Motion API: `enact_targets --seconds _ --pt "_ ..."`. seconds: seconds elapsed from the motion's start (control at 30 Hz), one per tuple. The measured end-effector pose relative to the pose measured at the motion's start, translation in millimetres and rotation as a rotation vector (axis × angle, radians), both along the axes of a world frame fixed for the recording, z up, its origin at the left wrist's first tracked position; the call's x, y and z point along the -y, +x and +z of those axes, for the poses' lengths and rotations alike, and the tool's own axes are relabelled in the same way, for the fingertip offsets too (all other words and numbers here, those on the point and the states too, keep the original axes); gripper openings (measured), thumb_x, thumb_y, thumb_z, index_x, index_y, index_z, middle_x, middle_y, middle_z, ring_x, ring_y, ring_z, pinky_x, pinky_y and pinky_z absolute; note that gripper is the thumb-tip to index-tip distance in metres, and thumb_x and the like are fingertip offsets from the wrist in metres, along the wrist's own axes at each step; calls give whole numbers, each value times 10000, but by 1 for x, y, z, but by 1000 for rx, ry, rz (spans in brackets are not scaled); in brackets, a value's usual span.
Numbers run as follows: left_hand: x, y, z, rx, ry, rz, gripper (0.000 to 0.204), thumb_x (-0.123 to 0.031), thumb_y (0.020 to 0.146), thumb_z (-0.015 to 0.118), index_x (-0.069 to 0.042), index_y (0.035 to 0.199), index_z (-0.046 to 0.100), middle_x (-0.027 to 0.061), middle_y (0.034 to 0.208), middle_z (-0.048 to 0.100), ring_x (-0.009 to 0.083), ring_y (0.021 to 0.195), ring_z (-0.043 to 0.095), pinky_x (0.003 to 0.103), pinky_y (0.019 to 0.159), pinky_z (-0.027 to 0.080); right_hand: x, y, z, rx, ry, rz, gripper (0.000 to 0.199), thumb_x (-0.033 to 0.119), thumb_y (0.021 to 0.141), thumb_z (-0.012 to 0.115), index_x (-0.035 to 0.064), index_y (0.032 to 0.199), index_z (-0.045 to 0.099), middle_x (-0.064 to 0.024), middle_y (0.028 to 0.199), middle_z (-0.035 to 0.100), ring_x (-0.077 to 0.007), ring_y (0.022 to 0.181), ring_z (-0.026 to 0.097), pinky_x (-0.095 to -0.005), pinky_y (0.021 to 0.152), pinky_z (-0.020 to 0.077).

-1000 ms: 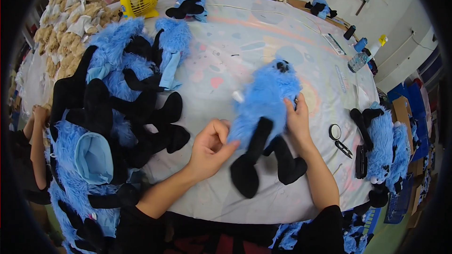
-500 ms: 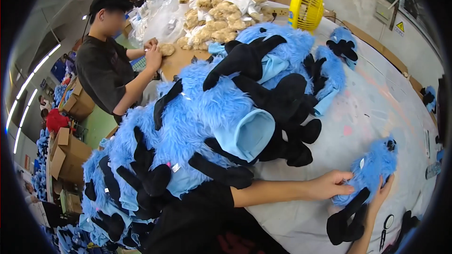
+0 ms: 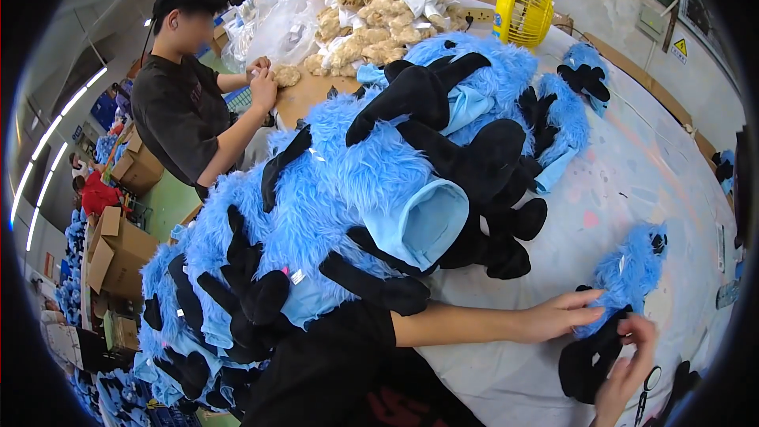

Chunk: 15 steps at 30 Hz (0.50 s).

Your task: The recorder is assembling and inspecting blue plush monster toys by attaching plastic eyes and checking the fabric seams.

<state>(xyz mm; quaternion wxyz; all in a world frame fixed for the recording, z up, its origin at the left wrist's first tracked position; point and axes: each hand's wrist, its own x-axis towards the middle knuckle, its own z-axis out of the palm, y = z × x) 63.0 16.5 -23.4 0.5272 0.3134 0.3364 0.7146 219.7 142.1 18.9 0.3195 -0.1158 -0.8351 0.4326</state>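
View has swung left; right hand [image 3: 627, 368] blurred on plush toy [image 3: 624, 285]

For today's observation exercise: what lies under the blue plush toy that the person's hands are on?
The blue plush toy lies on the pale covered table, left hand on its lower edge, right hand at its black legs. The cloth directly beneath is hidden by the toy.
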Motion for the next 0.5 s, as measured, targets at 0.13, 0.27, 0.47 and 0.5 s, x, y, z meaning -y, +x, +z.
enact_targets --seconds 0.13,0.27,0.47,0.5 --pt "15 6 16 80 57 -56 478 -142 941 403 -5 1376 262 -5 999 482 76 764 389 182 669 332 45 -35 5 230 686 -251 368 -1 743 518 -4 1105 452 -138 985 475 -278 875 456 -336 802 373" --pt "7 3 7 -33 69 15 388 -127 931 413 -3 1292 342 15 1013 496 82 771 406 193 669 350 34 -28 6 263 511 -261 339 -24 701 521 -13 1035 466 -149 944 474 -296 841 457 -355 797 378" --pt "-7 -6 -16 -265 65 165 243 -96 911 434 1 1124 503 56 1039 523 93 784 439 217 669 386 32 -26 2 215 529 -219 287 -31 693 510 -17 977 475 -153 906 478 -294 804 455 -353 771 383" --pt "-6 -5 -15 -266 66 164 243 -96 911 434 1 1124 503 56 1039 523 93 784 439 217 669 386 32 -26 2 200 549 -207 276 -31 695 507 -17 969 477 -153 900 479 -292 798 455 -351 765 383"
